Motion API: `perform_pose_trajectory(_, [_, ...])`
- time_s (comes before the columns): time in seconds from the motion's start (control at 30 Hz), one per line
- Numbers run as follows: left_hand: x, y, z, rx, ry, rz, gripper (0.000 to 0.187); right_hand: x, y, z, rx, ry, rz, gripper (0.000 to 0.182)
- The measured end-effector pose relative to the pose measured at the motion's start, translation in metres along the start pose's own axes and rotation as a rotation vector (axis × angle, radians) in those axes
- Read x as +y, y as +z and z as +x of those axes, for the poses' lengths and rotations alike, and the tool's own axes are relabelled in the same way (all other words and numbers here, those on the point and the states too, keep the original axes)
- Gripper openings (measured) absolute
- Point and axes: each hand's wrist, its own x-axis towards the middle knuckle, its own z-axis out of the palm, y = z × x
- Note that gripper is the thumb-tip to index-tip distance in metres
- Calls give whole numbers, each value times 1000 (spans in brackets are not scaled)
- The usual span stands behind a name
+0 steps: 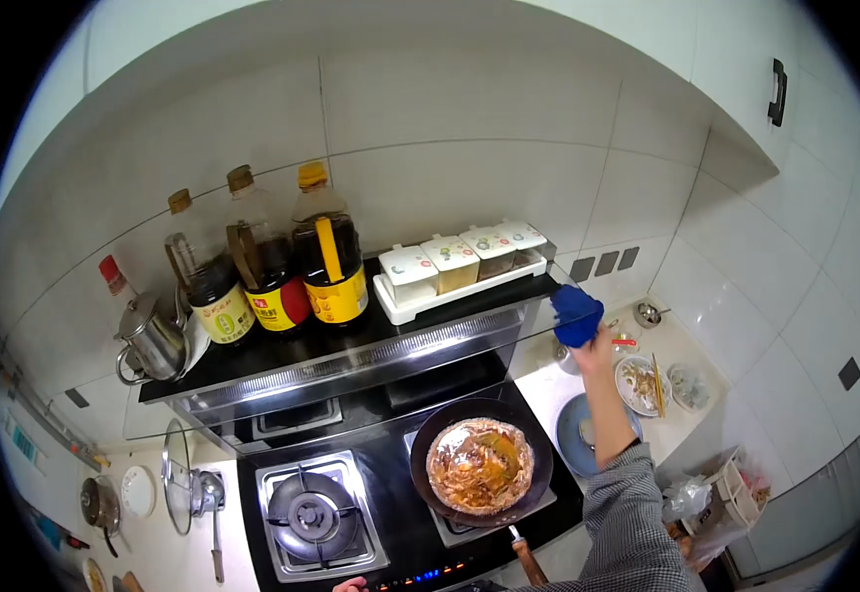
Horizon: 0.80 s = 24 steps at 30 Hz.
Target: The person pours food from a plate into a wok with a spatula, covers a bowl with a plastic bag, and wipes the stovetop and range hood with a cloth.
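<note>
My right hand [596, 347] is closed around a bunched dark blue cloth [577, 314], up at the right end of the black shelf [390, 325] over the stove. The cloth appears to touch the shelf's corner. Only a few fingertips of my left hand [351, 585] show at the bottom edge, by the stove's front; what they do is cut off. Below the right forearm, a frying pan [418, 449] on the right burner holds a round, browned, glossy flat food [481, 466]. Its wooden handle [528, 562] points toward me.
On the shelf stand several sauce bottles [336, 266], a steel pot [153, 335] and a white seasoning box set [415, 274]. The left burner [313, 516] bears no pan. A blue plate [576, 439], a bowl with chopsticks [639, 385] and a glass lid [175, 479] rest on the counters.
</note>
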Motion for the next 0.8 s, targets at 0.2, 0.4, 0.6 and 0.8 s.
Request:
perform_pose_trajectory(0.2, [4, 10, -6, -14, -29, 29, 22, 10, -36, 87, -484, -28, 43, 36])
perform_pose_trajectory(0.4, [-7, 6, -5, -8, -6, 36, 21, 43, 0, -11, -21, -205, 187, 38])
perform_pose_trajectory(0.6, [-5, 14, 1, 18, -57, 111, 23, 181, 35, -82, -228, 234, 362, 30])
perform_pose_trajectory(0.8, [5, 17, 2, -48, 6, 191, 20, 165, 34, -76, -34, 147, 290, 37])
